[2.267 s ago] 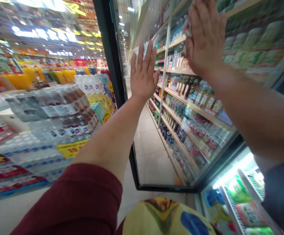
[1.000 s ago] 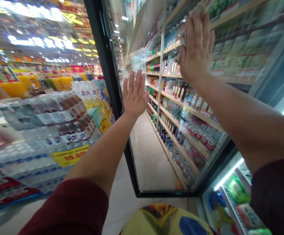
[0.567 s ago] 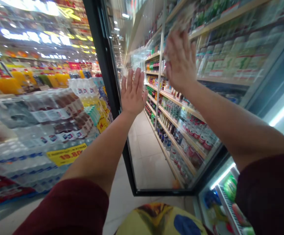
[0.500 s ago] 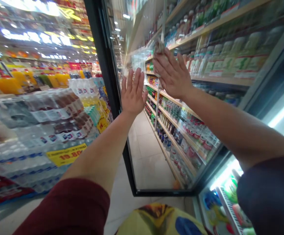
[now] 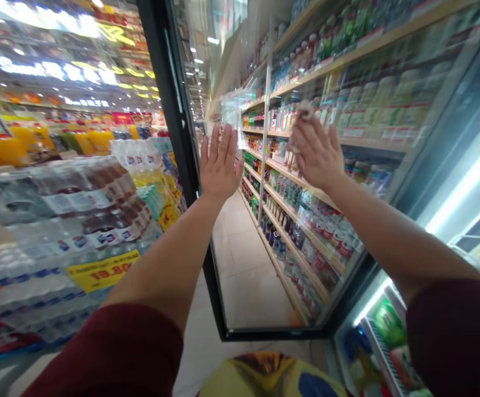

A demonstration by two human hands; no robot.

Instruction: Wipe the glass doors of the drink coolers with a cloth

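A glass door (image 5: 256, 303) with a black frame stands swung out in front of me. My left hand (image 5: 220, 165) lies flat on the glass close to the frame's left side, fingers stretched upward. Farther right, my right hand (image 5: 318, 151) presses a crumpled, pale cloth (image 5: 305, 110) against the pane. Only the cloth's edges show above and left of the fingers; the palm hides the rest. The right hand is slightly blurred.
Shelves of bottles (image 5: 331, 220) show in the glass. Shrink-wrapped bottle packs (image 5: 99, 193) with a yellow price sign (image 5: 103, 270) are stacked on the left. A lit cooler (image 5: 389, 325) holding goods is at the lower right. Pale floor tiles (image 5: 201, 320) lie below.
My right hand has slid right and downward across the glass with the cloth. My left hand stays flat on the pane, nearly in place. The view has shifted slightly.
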